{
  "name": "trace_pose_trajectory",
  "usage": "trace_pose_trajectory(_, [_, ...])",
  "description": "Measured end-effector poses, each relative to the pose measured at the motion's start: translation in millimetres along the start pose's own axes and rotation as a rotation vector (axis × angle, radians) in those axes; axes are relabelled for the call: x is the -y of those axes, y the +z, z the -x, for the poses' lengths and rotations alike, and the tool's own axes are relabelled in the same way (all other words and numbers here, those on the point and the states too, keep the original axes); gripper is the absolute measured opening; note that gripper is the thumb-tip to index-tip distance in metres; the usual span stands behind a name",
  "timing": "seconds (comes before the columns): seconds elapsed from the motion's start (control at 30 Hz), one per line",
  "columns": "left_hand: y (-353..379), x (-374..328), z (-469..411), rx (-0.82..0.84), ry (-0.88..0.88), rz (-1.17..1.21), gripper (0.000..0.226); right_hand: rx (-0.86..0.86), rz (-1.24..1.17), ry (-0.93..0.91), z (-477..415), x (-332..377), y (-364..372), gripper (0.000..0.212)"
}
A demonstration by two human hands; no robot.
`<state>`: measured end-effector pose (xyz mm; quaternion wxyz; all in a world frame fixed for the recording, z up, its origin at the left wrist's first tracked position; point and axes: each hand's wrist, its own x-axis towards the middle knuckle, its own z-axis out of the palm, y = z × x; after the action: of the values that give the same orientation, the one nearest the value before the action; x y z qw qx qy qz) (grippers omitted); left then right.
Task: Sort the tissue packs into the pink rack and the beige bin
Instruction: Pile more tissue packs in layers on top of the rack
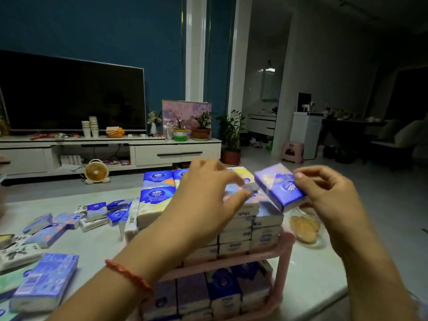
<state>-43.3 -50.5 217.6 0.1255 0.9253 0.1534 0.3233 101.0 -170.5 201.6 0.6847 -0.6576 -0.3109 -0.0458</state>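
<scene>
A pink rack (283, 262) stands on the pale table in front of me, its two tiers stacked with small blue and purple tissue packs (234, 249). My left hand (203, 200) lies over the top of the stack, its fingertips pinching the uppermost pack (234, 188). To the right, my right hand (331, 195) holds a small blue tissue pack (278, 188) tilted in the air just above the stack's right side. Larger blue and yellow packs (155, 198) stand behind the rack. No beige bin shows.
Several loose tissue packs (69, 223) lie scattered across the table's left side, with a bigger blue pack (46, 281) near the front left. A glass dish with round biscuits (303, 225) sits right of the rack. A TV cabinet stands beyond the table.
</scene>
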Motion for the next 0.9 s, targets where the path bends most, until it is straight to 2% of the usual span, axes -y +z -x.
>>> trace_pose_trajectory(0.1, [6,7,4,0.106,0.033,-0.207,0.033,-0.072,0.171,0.006,-2,-19,6,0.013])
trace_pose_trajectory(0.33, [12,6,6,0.056,0.053,-0.257,0.032,-0.136,0.481,-0.123,9,-28,30,0.014])
trace_pose_trajectory(0.43, [9,10,8,-0.023,0.066,-0.172,0.035,-0.124,0.477,-0.158,7,-32,35,0.015])
trace_pose_trajectory(0.53, [-5,21,14,-0.147,0.004,-0.02,0.038,-0.114,0.414,-0.156,7,-28,33,0.017])
trace_pose_trajectory(0.63, [-22,45,17,-0.287,-0.199,0.089,0.038,-0.122,0.251,-0.094,-6,-22,27,0.019])
trace_pose_trajectory(0.7, [-31,63,21,-0.331,-0.438,0.237,0.044,0.013,0.141,0.011,-21,-18,27,0.015])
trace_pose_trajectory(0.8, [-31,71,19,-0.207,-0.72,0.576,0.06,0.347,-0.013,0.23,-34,-15,33,0.02])
trace_pose_trajectory(0.87, [-25,69,12,-0.156,-0.82,0.835,0.055,0.49,-0.027,0.352,-34,-14,36,0.034])
trace_pose_trajectory(0.9, [-23,70,10,-0.15,-0.836,0.879,0.046,0.541,-0.001,0.387,-34,-14,37,0.038])
